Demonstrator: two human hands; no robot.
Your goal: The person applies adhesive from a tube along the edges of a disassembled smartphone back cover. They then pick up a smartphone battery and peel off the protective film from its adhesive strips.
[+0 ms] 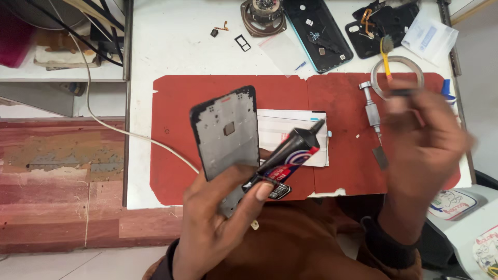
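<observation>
My left hand holds a grey phone frame with a black rim, tilted upright, together with a black glue tube that points up and to the right. My right hand is blurred over the right side of the red mat; it pinches something small and dark near a ring of tape, and I cannot tell what. A yellow-handled brush lies just above it. A silver screwdriver rests on the mat left of my right hand.
A white packet lies on the mat behind the tube. At the back of the white table are a phone back cover, a black phone body, a round speaker part, a SIM tray and a white cable.
</observation>
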